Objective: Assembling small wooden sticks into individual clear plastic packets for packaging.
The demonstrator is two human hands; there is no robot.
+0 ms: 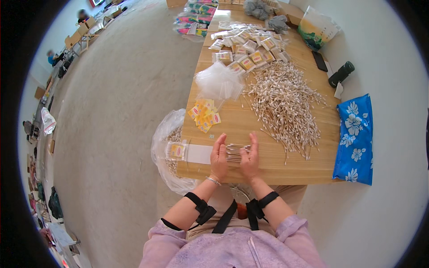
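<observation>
Between my two hands lies a small bundle of cotton swabs [237, 152], lined up side to side just above the table's near edge. My left hand [219, 158] cups the left ends of the bundle, and my right hand [250, 160] is curved round the right ends, thumb on the sticks. A white strip [199, 153] runs out to the left from beside my left hand. At its far end is a clear pack of swabs with a yellow card [177, 151]. A large heap of loose cotton swabs [286, 100] spreads beyond my right hand.
Yellow cards [205, 115] and clear plastic sleeves [219, 81] lie on the wooden table [263, 172], with filled packs [250, 49] behind. A clear bag of swabs [161, 167] hangs at the left edge. Along the right wall are a blue floral package [355, 138], dark bottle [341, 74] and phone [319, 60].
</observation>
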